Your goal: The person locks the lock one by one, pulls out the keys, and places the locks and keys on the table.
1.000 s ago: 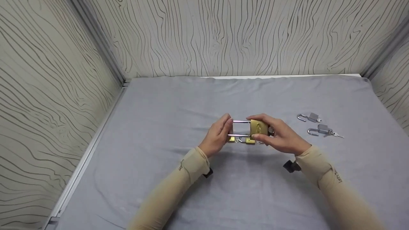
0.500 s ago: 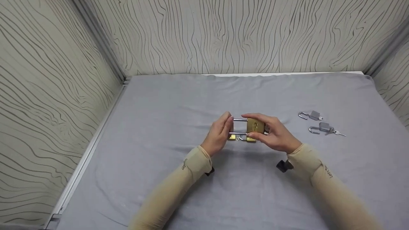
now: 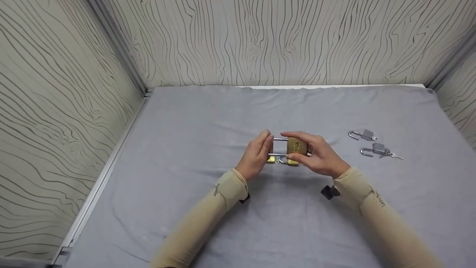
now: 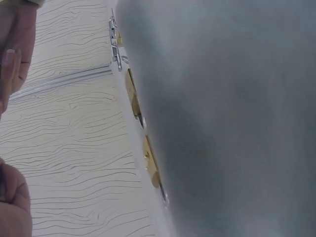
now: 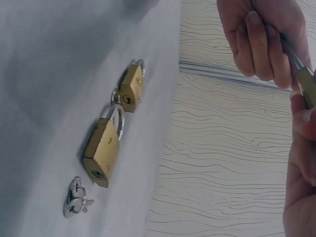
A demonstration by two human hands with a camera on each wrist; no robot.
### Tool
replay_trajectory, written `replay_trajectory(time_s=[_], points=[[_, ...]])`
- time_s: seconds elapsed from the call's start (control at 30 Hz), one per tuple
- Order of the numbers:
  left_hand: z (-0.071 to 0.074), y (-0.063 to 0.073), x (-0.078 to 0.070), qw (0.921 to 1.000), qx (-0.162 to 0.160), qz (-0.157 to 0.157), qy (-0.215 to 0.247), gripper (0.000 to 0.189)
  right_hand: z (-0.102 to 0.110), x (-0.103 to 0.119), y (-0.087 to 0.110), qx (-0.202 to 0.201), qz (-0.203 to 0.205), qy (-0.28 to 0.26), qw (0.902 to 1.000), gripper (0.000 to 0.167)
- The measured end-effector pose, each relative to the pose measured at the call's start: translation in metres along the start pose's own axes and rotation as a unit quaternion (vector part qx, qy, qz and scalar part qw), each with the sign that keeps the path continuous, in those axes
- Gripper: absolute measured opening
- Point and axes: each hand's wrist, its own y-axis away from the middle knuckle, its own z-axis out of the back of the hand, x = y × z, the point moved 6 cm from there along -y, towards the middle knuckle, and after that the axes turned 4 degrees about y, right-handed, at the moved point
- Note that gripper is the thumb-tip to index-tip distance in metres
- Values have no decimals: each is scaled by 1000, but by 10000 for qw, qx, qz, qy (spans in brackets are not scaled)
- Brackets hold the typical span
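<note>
A large brass padlock [image 3: 296, 145] with a long steel shackle [image 3: 280, 139] is held sideways above the table between both hands. My left hand [image 3: 254, 156] grips the bend of the shackle, its fingers curled over it and hiding that end. Thumb and fingers of my right hand [image 3: 322, 156] pinch the brass body from its two edges. Below them on the cloth lie two smaller brass padlocks, the nearer one [image 5: 104, 150] and the farther one [image 5: 131, 88] in the right wrist view. Beside these is a small bunch of keys [image 5: 76, 198].
Two silver padlocks, one farther back [image 3: 367, 134] and one nearer [image 3: 378, 149], lie at the right with shackles swung out and keys in them. Grey cloth [image 3: 178, 134] covers the table. Wood-patterned panels [image 3: 238, 44] stand behind and at the sides.
My right hand has moved left with the padlock body, toward my left hand. Less of the shackle shows between the hands. The view has shifted slightly.
</note>
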Motion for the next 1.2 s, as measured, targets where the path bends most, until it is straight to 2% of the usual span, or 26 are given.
replay_trajectory(time_s=[0.2,0.4,0.53,0.67,0.77,0.9,1.1,1.2], points=[[0,0,6,9994,248,151,-206,30,0,-5,3,102,-68,237,9996,57],[5,0,3,9997,202,79,-131,29,2,-4,1,205,-213,505,9983,61],[8,0,4,9998,154,115,-90,29,6,-7,3,243,-481,429,9976,63],[10,0,4,9999,74,101,-79,30,14,-12,7,161,-781,16,9968,47],[11,0,5,9999,12,121,-27,32,21,-15,10,49,-844,-256,9961,33],[12,0,6,9999,-18,142,9,32,25,-12,14,-268,-636,-173,9975,26],[14,1,3,9998,-69,163,5,31,33,-5,18,-851,-132,19,9963,25],[11,0,3,9997,5,190,-171,31,37,-6,19,-971,-53,75,9952,24]])
